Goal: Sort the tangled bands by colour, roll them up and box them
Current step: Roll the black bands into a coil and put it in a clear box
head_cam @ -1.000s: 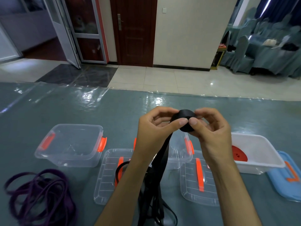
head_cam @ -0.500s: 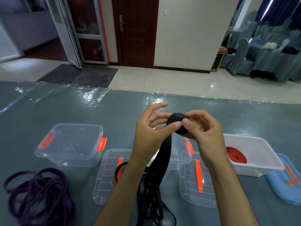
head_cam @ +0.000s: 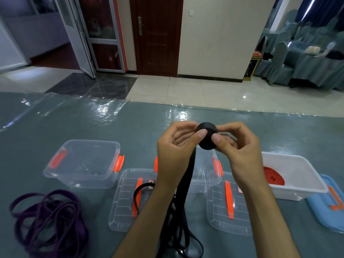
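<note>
At the near edge of the table (head_cam: pixel 55 127), loose black band (head_cam: pixel 183 216) trails down in a tangle; purple bands (head_cam: pixel 48 218) heaped at left. Above, left hand (head_cam: pixel 176 153) and right hand (head_cam: pixel 240 151) both pinch the black roll (head_cam: pixel 207 135), thumbs and fingertips curled round it. Beyond: two clear lids, clear box (head_cam: pixel 83 162) empty, white box (head_cam: pixel 296 175) holding a red roll (head_cam: pixel 273 176).
</note>
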Demonstrator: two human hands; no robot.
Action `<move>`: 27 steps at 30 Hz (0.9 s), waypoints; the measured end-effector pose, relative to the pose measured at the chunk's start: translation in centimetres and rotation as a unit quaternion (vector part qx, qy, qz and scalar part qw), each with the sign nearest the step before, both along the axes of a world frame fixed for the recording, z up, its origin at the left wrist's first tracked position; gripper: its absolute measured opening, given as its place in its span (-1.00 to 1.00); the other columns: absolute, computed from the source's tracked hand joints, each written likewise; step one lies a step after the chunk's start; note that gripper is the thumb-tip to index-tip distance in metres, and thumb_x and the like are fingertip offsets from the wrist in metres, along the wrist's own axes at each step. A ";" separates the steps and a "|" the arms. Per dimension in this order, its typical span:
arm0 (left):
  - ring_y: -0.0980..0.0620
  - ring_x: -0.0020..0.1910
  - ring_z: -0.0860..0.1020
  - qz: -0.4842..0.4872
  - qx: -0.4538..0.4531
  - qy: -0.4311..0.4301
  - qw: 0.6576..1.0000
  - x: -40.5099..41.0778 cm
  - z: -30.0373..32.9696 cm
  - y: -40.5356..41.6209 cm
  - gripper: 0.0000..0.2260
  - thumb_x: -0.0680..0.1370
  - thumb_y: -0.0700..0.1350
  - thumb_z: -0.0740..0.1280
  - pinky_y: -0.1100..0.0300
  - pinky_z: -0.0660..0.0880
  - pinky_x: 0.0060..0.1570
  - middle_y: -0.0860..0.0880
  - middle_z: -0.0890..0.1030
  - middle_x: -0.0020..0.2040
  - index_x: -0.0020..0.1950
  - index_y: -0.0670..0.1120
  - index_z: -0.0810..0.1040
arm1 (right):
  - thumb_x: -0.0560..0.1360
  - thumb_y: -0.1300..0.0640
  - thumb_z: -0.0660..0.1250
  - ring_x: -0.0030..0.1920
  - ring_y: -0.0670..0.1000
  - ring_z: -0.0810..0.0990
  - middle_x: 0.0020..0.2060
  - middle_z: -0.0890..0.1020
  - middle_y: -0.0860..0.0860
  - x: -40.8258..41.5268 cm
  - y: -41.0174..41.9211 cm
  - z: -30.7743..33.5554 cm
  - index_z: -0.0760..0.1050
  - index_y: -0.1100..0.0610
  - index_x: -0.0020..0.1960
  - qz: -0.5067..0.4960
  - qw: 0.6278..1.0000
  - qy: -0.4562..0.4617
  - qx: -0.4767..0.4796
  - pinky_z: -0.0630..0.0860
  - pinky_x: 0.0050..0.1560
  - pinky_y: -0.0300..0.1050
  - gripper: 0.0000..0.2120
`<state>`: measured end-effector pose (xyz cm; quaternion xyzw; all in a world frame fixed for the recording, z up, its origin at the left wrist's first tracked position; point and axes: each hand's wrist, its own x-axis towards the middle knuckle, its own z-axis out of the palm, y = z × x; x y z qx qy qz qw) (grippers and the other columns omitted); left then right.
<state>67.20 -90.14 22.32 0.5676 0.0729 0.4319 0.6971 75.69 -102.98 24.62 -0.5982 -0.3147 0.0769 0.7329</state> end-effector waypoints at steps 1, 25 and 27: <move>-0.04 0.08 0.75 0.003 0.004 -0.007 1.000 0.3 -0.2 -0.3 -0.83 0.55 -0.23 0.54 0.23 0.65 0.07 -0.07 0.77 0.04 0.12 -0.07 0.70 | 0.47 0.13 0.51 0.02 0.09 0.76 0.06 0.74 0.06 -0.3 0.2 -0.1 0.62 0.10 0.11 -0.016 1.000 -0.007 0.010 0.70 0.06 -0.04 -0.77; -0.08 0.09 0.74 -0.023 0.058 0.044 0.997 0.7 -0.8 0.5 -0.87 0.59 -0.27 0.49 0.09 0.65 0.15 -0.06 0.77 0.04 0.13 -0.14 0.73 | 0.44 0.09 0.54 0.06 0.19 0.75 -0.01 0.73 0.15 0.3 0.2 -1.0 0.55 0.11 -0.03 -0.022 0.995 0.092 0.016 0.73 -0.08 0.10 -0.79; -0.04 0.09 0.74 -0.003 0.056 0.030 0.998 0.9 -0.7 0.2 -0.86 0.59 -0.28 0.48 0.18 0.64 0.10 -0.04 0.77 0.03 0.13 -0.14 0.73 | 0.52 0.12 0.51 0.03 0.10 0.76 -0.02 0.70 0.03 -0.2 0.5 -0.8 0.60 0.05 0.14 -0.041 0.998 0.043 0.021 0.73 -0.10 -0.01 -0.79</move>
